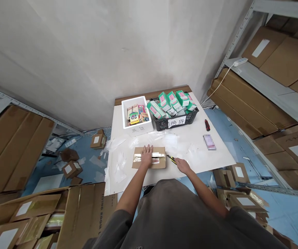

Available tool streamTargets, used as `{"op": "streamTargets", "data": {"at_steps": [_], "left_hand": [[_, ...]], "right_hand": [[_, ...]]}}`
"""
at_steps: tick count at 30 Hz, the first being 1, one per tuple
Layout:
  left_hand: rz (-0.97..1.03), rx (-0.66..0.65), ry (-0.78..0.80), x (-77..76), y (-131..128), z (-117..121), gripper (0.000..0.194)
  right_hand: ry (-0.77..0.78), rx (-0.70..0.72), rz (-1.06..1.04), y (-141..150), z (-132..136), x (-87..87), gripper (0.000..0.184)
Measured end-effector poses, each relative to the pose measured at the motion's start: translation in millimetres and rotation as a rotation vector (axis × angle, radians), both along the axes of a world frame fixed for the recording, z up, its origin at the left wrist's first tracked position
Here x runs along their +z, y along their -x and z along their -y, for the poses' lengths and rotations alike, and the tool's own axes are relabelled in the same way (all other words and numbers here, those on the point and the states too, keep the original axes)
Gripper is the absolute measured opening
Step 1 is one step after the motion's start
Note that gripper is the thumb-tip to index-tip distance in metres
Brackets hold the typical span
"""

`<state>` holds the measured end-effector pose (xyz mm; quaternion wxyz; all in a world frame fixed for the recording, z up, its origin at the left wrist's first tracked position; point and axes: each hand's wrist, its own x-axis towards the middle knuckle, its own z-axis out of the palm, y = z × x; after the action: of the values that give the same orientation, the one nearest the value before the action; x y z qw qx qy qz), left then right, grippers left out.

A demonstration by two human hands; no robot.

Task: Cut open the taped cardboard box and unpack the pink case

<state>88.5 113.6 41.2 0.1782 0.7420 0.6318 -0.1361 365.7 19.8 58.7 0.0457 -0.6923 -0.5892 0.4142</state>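
Observation:
A small taped cardboard box point(159, 156) lies on the white table point(216, 157) near its front edge. My left hand point(147, 154) rests flat on top of the box, fingers spread. My right hand point(182, 164) is just right of the box, closed round a yellow-and-black utility knife point(171, 159) whose tip points at the box's right end.
A white foam bin point(136, 128) of packets and a black basket point(176, 121) of green boxes stand at the back. A red cutter point(207, 125) and a pink item point(209, 142) lie to the right. Clear plastic scraps litter the table. Cartons cover the floor and shelves.

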Motion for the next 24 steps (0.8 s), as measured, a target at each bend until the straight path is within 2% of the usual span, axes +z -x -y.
{"op": "streamTargets", "data": {"at_steps": [5, 13, 20, 22, 24], "left_hand": [[0.028, -0.054, -0.039, -4.6, 4.5, -5.0, 0.105], [0.099, -0.100, -0.178, -12.9, 9.7, 9.3, 0.093], [0.182, -0.071, -0.218, -20.6, 5.3, 17.9, 0.096], [0.208, -0.053, -0.244, -24.2, 4.5, 18.6, 0.093], [0.235, -0.039, -0.288, -28.2, 3.9, 19.9, 0.087]], "right_hand": [[-0.062, 0.164, 0.080, 11.8, 3.6, -5.3, 0.045], [-0.204, 0.269, 0.230, 23.2, 4.4, -3.9, 0.044], [-0.192, 0.271, 0.386, 38.8, -5.9, -2.1, 0.044], [-0.187, 0.207, 0.437, 25.1, -3.2, -4.5, 0.043], [-0.147, 0.065, 0.464, 0.4, 1.9, -7.8, 0.042]]}}
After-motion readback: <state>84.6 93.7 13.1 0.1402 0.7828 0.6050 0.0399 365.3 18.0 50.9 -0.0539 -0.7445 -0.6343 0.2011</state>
